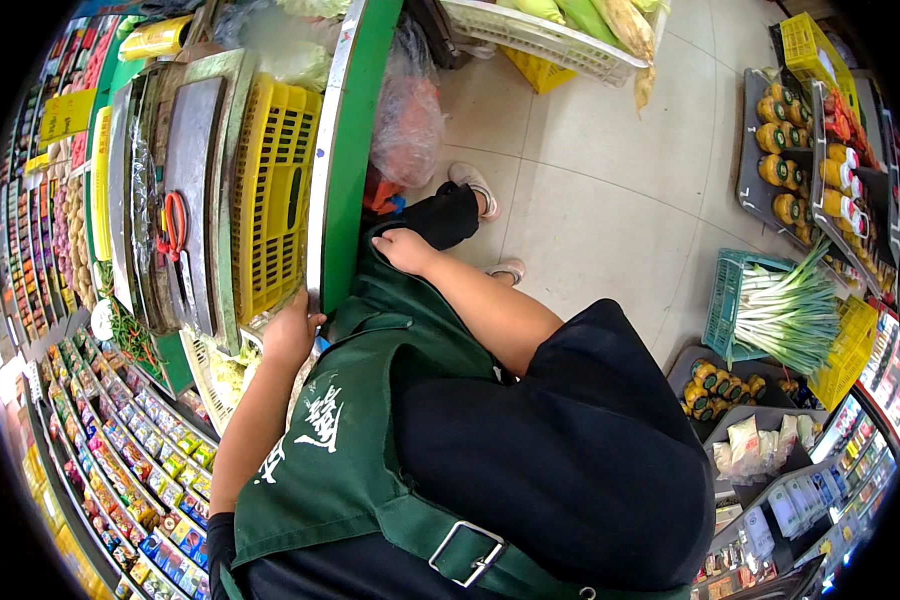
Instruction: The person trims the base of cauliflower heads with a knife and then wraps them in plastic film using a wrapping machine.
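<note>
My left hand grips the near end of a green panel with a white edge, its thumb against the corner and its other fingers partly hidden. Beside that hand, a yellow plastic crate stands inside the panel. My right hand is closed on the edge of the dark green apron I wear, down by my thigh. Left of the crate, red-handled scissors lie on a dark flat board.
Clear plastic bags hang beyond the panel. A white crate of corn stands ahead. To the right are a teal crate, scallions and shelves of jars. Snack shelves curve along the left.
</note>
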The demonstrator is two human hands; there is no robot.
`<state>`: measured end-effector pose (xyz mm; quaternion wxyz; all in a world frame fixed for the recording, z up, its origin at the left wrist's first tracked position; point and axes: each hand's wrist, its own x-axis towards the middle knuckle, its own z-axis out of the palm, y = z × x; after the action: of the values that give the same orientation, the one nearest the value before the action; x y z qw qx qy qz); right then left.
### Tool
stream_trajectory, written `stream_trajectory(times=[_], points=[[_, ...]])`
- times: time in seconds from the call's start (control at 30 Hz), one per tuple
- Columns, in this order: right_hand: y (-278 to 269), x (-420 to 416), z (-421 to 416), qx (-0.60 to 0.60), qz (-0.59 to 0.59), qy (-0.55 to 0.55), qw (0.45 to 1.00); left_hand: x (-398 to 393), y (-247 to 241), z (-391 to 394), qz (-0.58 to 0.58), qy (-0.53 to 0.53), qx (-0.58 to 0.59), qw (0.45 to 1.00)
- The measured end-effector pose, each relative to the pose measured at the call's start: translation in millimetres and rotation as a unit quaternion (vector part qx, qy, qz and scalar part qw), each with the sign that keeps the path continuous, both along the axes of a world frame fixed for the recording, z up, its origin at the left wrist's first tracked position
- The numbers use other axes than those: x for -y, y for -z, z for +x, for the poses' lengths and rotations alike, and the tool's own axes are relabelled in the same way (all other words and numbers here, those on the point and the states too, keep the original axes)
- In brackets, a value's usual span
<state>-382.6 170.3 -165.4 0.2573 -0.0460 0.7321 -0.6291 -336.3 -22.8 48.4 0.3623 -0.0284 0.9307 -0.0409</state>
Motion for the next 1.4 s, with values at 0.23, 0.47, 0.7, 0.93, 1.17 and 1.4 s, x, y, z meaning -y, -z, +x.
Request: stream_trajectory(times=[0.23, 0.47, 0.7, 0.93, 1.17, 1.4], points=[[-37, -36, 5, -0.068, 0.059, 0.034, 0.995, -6, -4, 11, 0.019, -0.067, -0.009, 0.998], [-122, -75, -58, -0.03, 0.15, 0.036, 0.988, 11, 0, 23, 0.129, -0.126, -0.06, 0.982], [-224, -19, -112, -0.078, 0.055, -0.128, 0.987, 27, -48, 65, 0.321, -0.263, -0.262, 0.871], [-309, 137, -153, -0.533, -0.044, -0.461, 0.708, 36, -40, 150, 0.173, -0.591, -0.344, 0.708], [-325, 197, -123, -0.577, 0.116, -0.541, 0.6, 54, -28, 233, 0.14, -0.673, -0.466, 0.558], [-318, 184, -81, -0.528, 0.187, -0.444, 0.699, 160, 3, 322, 0.164, -0.738, -0.51, 0.41]])
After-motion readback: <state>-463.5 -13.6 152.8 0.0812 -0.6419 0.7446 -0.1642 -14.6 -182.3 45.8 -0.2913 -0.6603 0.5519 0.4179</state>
